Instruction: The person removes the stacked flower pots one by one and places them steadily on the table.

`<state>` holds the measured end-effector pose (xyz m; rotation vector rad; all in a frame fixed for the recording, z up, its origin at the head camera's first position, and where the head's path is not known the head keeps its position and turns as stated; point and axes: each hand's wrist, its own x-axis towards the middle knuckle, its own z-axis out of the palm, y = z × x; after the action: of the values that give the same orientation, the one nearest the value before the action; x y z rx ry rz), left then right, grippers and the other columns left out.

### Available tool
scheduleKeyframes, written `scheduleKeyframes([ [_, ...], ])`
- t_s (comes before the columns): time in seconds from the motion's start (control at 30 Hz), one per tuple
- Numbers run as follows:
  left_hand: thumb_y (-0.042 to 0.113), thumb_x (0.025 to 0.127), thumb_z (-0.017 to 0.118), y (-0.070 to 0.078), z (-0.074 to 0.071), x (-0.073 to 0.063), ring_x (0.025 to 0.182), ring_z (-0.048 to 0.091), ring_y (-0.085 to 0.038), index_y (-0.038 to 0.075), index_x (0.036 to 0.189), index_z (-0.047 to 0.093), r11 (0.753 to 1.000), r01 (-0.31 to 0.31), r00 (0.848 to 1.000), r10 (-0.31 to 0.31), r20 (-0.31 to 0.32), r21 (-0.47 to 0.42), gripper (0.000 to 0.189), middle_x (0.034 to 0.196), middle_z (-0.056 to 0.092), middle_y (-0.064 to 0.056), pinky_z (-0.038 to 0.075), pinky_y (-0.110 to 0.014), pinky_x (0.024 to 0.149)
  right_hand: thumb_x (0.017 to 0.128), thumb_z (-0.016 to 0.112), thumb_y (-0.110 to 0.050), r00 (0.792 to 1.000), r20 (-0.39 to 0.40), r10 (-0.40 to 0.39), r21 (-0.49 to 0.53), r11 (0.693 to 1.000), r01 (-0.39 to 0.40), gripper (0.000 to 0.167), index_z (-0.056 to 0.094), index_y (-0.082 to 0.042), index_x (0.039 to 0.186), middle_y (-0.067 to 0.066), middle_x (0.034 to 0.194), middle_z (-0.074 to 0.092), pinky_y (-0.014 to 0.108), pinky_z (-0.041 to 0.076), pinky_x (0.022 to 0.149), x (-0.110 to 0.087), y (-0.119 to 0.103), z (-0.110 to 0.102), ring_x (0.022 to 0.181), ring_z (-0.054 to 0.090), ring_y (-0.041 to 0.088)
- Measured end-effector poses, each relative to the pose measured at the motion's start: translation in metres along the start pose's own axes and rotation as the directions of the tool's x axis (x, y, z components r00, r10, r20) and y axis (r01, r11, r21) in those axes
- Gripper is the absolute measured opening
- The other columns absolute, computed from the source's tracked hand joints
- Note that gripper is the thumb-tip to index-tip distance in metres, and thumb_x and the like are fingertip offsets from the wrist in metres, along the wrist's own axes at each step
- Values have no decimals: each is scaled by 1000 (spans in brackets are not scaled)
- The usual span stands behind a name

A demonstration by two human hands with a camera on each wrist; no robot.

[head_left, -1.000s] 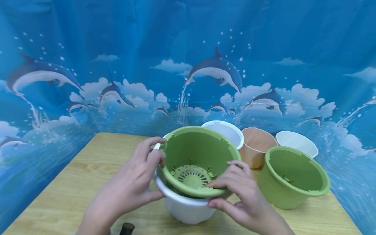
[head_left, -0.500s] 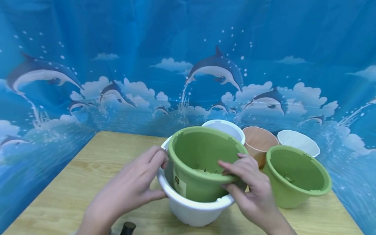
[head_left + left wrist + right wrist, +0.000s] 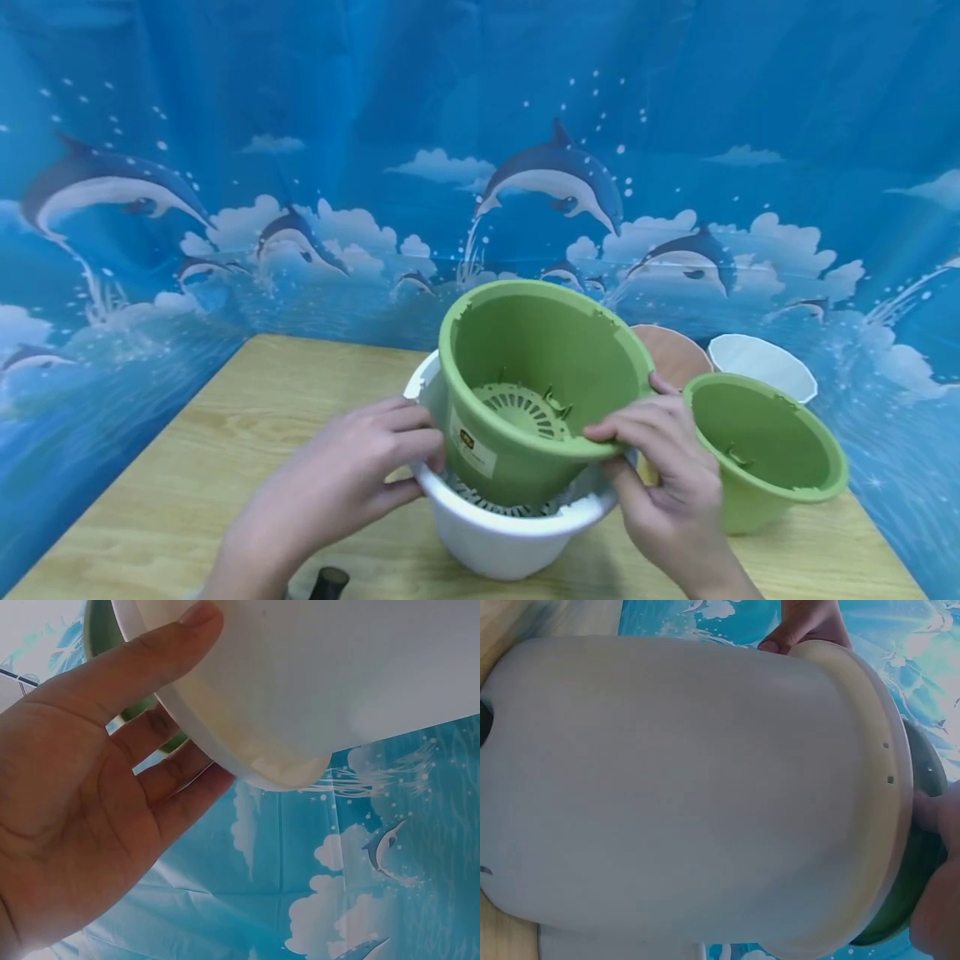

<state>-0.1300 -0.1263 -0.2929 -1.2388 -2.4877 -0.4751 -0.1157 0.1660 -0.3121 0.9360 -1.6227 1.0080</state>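
A green plastic flowerpot (image 3: pixel 555 333), with slots in its bottom and a label (image 3: pixel 474 450) on its side, tilts with its lower part inside a white flowerpot (image 3: pixel 495 542). My right hand (image 3: pixel 667 475) pinches the green pot's near right rim, thumb outside and fingers over the edge. On the left, my left hand (image 3: pixel 360 458) holds the white pot's rim. The left wrist view has that thumb on the outside of the white wall (image 3: pixel 315 682) and the other fingers reaching behind the rim. A slotted base shows inside the white pot, below the green one.
A second green flowerpot (image 3: pixel 757 492) stands close to my right hand. Behind it are a brown pot (image 3: pixel 667 350) and a white faceted pot (image 3: pixel 761 367). A dark cylindrical object (image 3: pixel 328 583) sits at the wooden table's (image 3: pixel 187 467) near edge. A dolphin-print curtain (image 3: pixel 480 167) hangs behind.
My right hand has raised the green flowerpot up and rightward, partly out of the white one. My left hand has moved off the green rim and stays on the white rim.
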Motion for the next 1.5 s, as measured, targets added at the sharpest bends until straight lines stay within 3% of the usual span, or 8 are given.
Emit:
scheduleKeyframes([
  [0.07, 24, 76, 85, 0, 0, 0, 99, 59, -2, 29, 90, 69, 1000, 15, 1000, -15, 6, 11, 23, 101, 66, 18, 55, -28, 85, 70, 63, 9, 1000, -16, -17, -5, 1000, 17, 12, 69, 7, 81, 12, 82, 68, 45, 30, 116, 1, 0, -1, 94, 58, 16],
  [0.23, 25, 76, 85, 1, 0, 1, 100, 57, -1, 32, 89, 68, 999, 33, 999, -33, 16, 17, 22, 100, 66, 21, 55, -28, 85, 68, 63, 11, 995, -86, -55, -1, 999, 55, 12, 68, 8, 78, 13, 80, 67, 45, 33, 115, 4, 0, -2, 92, 58, 17],
  [0.53, 25, 76, 85, 2, -1, 1, 98, 57, -1, 32, 89, 69, 999, 36, 999, -37, 22, 13, 22, 97, 65, 22, 54, -29, 83, 81, 71, 1, 983, -143, -112, 51, 991, 121, 6, 70, 7, 80, 15, 82, 69, 49, 34, 115, 4, 3, -6, 93, 60, 20],
  [0.87, 25, 77, 85, 2, 0, 3, 97, 57, 0, 32, 88, 68, 1000, 26, 1000, -26, 18, 11, 21, 97, 65, 23, 54, -28, 82, 76, 76, 3, 939, -287, -189, 75, 973, 219, 9, 69, 8, 75, 16, 76, 68, 46, 41, 108, 10, -1, 0, 85, 59, 25],
  [1.0, 24, 77, 85, 2, 0, 3, 96, 57, -1, 32, 87, 67, 999, 32, 999, -33, 30, 9, 22, 96, 65, 23, 54, -29, 81, 74, 80, 3, 900, -397, -180, 66, 972, 224, 17, 66, 11, 70, 17, 69, 64, 42, 46, 100, 13, -4, 1, 78, 57, 25],
  [1.23, 22, 77, 84, 3, 0, 3, 93, 56, -2, 32, 84, 64, 999, 40, 998, -40, 43, 4, 24, 91, 62, 23, 53, -29, 79, 67, 87, 1, 781, -618, -90, 67, 984, 166, 29, 62, 14, 65, 17, 63, 59, 37, 50, 90, 22, -12, 1, 74, 58, 21],
  [1.37, 21, 76, 84, 2, 0, 3, 91, 56, -3, 31, 83, 62, 1000, 22, 999, -22, 32, 9, 25, 90, 61, 23, 53, -29, 77, 62, 90, 0, 711, -698, -88, 56, 983, 176, 32, 60, 14, 63, 15, 60, 57, 34, 51, 87, 25, -14, 0, 71, 55, 20],
  [1.5, 20, 76, 84, 3, -1, 2, 89, 54, -4, 31, 84, 63, 1000, 19, 999, -19, 30, 14, 26, 89, 61, 22, 52, -29, 76, 57, 91, 3, 667, -741, -77, 65, 981, 185, 35, 58, 15, 63, 16, 60, 57, 35, 51, 85, 23, -11, -7, 72, 54, 21],
])
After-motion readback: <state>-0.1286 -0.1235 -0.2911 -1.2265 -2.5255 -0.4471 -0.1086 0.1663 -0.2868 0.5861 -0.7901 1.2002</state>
